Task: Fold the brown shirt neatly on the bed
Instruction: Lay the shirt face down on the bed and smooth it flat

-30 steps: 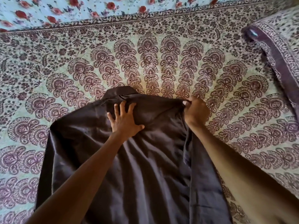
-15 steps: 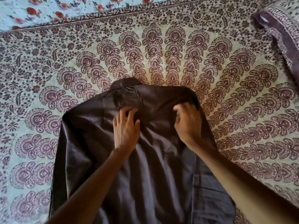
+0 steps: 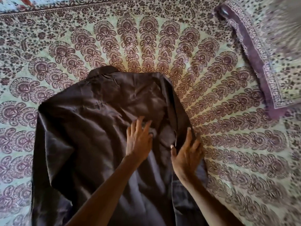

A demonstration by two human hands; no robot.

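Note:
The brown shirt [image 3: 91,136] lies back-up on the patterned bedspread [image 3: 236,144], collar at the far end, its right side folded in over the back. My left hand [image 3: 138,141] rests flat on the shirt's middle, fingers spread and pointing away from me. My right hand [image 3: 187,155] lies flat on the folded right edge, fingers apart, thumb toward the centre. Neither hand grips any cloth. The shirt's lower part runs out of view at the bottom, partly under my forearms.
A pillow [image 3: 268,51] in matching purple-bordered print lies at the upper right. A floral sheet strip [image 3: 24,1] shows at the top left corner. Bedspread extends left, right and beyond the collar.
Both hands slid toward me down the shirt from near the collar. My right hand let go of the shoulder edge it pinched and now lies flat on the fold.

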